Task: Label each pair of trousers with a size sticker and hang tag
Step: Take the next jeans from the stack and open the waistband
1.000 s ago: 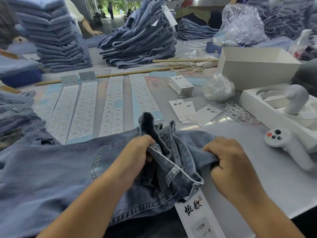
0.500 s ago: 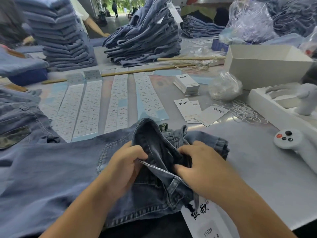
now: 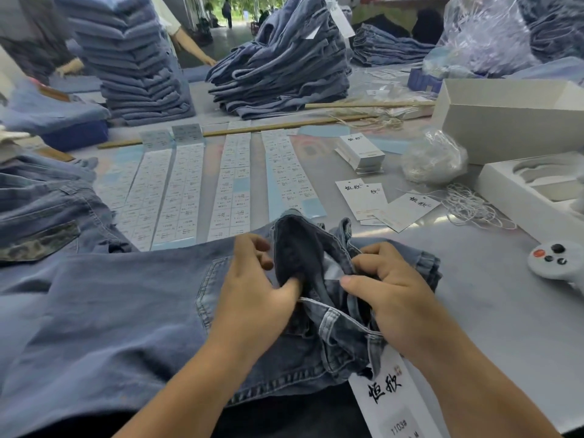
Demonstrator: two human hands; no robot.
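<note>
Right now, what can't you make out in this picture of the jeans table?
All in the head view:
- Hang tag on the jeans: its lower print is cut off by the bottom edge.
- Sticker sheets: print too small to read.
- Right hand fingertips: buried in waistband folds.
- Left hand thumb tip: tucked into denim.

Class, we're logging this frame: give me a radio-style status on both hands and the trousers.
Left hand and right hand both pinching the opened waistband of the trousers. Hang tag already hanging at waist. Nothing blocking; sticker sheets lie beyond.
</note>
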